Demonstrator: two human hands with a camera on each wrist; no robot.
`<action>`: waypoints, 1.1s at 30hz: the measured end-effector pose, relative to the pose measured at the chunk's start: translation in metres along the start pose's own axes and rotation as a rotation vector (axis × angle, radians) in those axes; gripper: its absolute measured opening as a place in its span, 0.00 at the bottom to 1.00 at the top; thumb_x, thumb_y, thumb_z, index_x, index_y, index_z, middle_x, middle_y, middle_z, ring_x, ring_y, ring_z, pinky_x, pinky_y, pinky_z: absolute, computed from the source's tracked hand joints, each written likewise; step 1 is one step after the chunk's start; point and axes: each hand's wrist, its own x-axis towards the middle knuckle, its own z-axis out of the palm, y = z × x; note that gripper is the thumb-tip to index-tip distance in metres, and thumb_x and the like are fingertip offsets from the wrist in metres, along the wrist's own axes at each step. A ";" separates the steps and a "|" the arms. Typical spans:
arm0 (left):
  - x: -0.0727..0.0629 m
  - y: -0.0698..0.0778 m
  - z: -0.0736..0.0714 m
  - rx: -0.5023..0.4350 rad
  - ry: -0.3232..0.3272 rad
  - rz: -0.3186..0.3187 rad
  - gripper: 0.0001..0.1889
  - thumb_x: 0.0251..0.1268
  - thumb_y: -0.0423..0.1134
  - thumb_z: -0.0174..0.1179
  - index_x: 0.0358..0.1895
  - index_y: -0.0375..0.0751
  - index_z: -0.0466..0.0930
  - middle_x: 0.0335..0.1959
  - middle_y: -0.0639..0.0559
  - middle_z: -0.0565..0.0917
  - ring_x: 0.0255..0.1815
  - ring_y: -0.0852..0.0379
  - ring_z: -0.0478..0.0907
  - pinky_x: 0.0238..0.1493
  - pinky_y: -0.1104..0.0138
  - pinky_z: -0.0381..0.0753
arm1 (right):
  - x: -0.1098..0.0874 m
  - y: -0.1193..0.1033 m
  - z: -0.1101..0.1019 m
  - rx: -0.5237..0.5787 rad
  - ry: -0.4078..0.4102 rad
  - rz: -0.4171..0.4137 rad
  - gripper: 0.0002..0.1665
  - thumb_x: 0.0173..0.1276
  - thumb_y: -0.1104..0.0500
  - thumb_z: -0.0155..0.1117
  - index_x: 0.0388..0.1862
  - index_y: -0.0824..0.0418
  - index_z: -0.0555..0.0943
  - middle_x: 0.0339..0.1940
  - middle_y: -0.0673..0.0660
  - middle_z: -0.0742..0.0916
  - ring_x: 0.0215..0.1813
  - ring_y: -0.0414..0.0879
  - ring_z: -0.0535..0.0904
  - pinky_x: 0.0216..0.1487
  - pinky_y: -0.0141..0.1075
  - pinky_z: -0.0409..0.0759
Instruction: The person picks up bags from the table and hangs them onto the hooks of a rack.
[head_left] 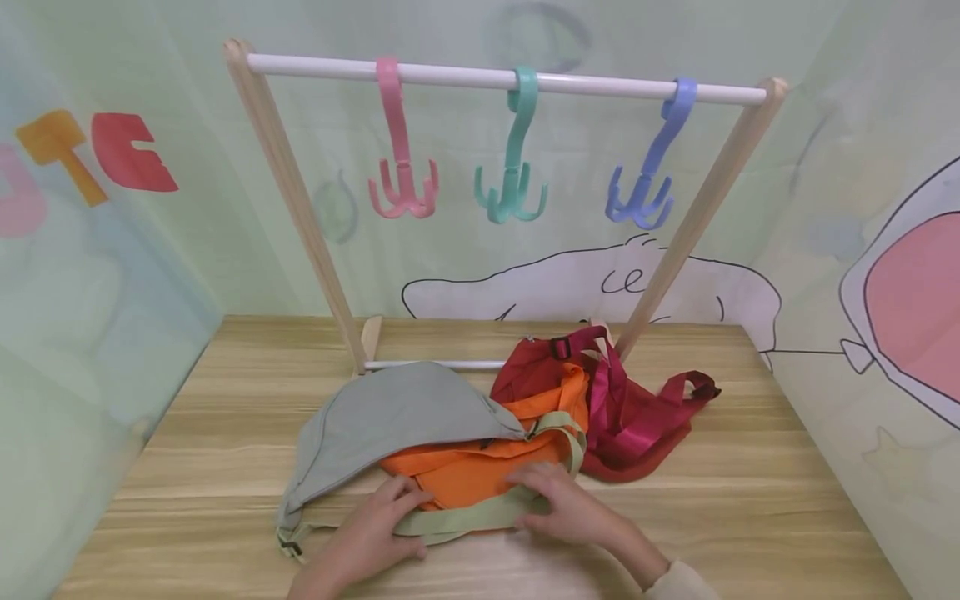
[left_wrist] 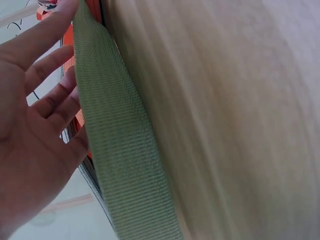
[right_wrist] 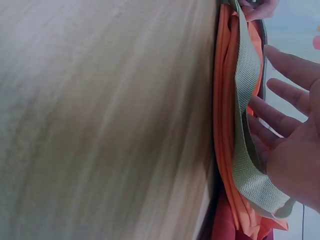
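Note:
A grey crossbody bag (head_left: 397, 417) with a pale green webbing strap (head_left: 468, 518) lies on the table, partly over an orange bag (head_left: 472, 479). At the strap's left part is my left hand (head_left: 378, 529), its fingers at the orange cloth and its thumb on the near side of the strap. My right hand (head_left: 566, 504) is by the strap's right part, fingers spread and loosely bent. In the right wrist view those fingers (right_wrist: 280, 115) reach beside the strap without closing round it. The undersides of the bags are hidden.
Behind the orange bag lies a crimson bag (head_left: 637, 433) with a twisted strap. A wooden rack with a white rail (head_left: 457, 77) stands at the back. From it hang a pink hook (head_left: 405, 179), a green hook (head_left: 512, 183) and a blue hook (head_left: 643, 187).

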 end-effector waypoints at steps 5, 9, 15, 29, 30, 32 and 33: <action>0.000 -0.001 0.001 -0.009 -0.042 -0.021 0.31 0.39 0.43 0.72 0.54 0.43 0.76 0.38 0.60 0.68 0.37 0.65 0.66 0.38 0.66 0.72 | -0.001 0.001 0.005 0.002 -0.012 0.019 0.26 0.56 0.55 0.68 0.55 0.54 0.76 0.53 0.47 0.78 0.56 0.44 0.68 0.57 0.50 0.62; -0.001 0.000 0.001 0.004 -0.055 -0.024 0.32 0.40 0.43 0.72 0.54 0.43 0.75 0.39 0.59 0.69 0.39 0.63 0.67 0.40 0.63 0.72 | -0.001 0.002 0.007 0.011 -0.021 0.050 0.26 0.56 0.55 0.68 0.55 0.53 0.76 0.53 0.47 0.78 0.57 0.45 0.68 0.58 0.50 0.62; 0.000 0.000 0.001 0.010 -0.078 -0.051 0.30 0.42 0.44 0.71 0.54 0.44 0.75 0.40 0.58 0.69 0.38 0.61 0.68 0.39 0.61 0.71 | -0.002 0.004 0.010 -0.003 -0.013 0.069 0.26 0.54 0.57 0.68 0.55 0.52 0.76 0.53 0.47 0.77 0.57 0.45 0.67 0.57 0.50 0.62; -0.002 -0.001 0.002 -0.009 -0.064 -0.051 0.26 0.47 0.48 0.68 0.51 0.44 0.75 0.44 0.54 0.75 0.44 0.54 0.72 0.44 0.53 0.70 | -0.002 0.003 0.011 -0.030 -0.022 0.090 0.29 0.52 0.61 0.69 0.55 0.52 0.76 0.49 0.47 0.76 0.55 0.44 0.67 0.56 0.50 0.62; -0.002 -0.001 0.002 -0.009 -0.064 -0.053 0.25 0.48 0.48 0.67 0.51 0.44 0.76 0.44 0.54 0.75 0.45 0.54 0.72 0.44 0.53 0.70 | -0.002 0.003 0.011 -0.033 -0.021 0.090 0.29 0.52 0.62 0.69 0.55 0.53 0.76 0.49 0.47 0.76 0.55 0.44 0.67 0.56 0.50 0.62; -0.003 -0.001 0.002 -0.012 -0.064 -0.057 0.25 0.48 0.49 0.67 0.50 0.43 0.76 0.45 0.53 0.76 0.46 0.53 0.72 0.44 0.52 0.69 | -0.002 0.003 0.011 -0.035 -0.020 0.089 0.28 0.51 0.62 0.70 0.54 0.53 0.76 0.48 0.47 0.76 0.54 0.44 0.67 0.55 0.51 0.62; -0.003 -0.001 0.002 -0.015 -0.065 -0.058 0.25 0.48 0.49 0.67 0.50 0.43 0.76 0.45 0.53 0.76 0.46 0.53 0.72 0.44 0.52 0.69 | -0.002 0.003 0.011 -0.035 -0.020 0.090 0.28 0.51 0.62 0.70 0.54 0.53 0.76 0.48 0.47 0.76 0.54 0.44 0.67 0.56 0.51 0.62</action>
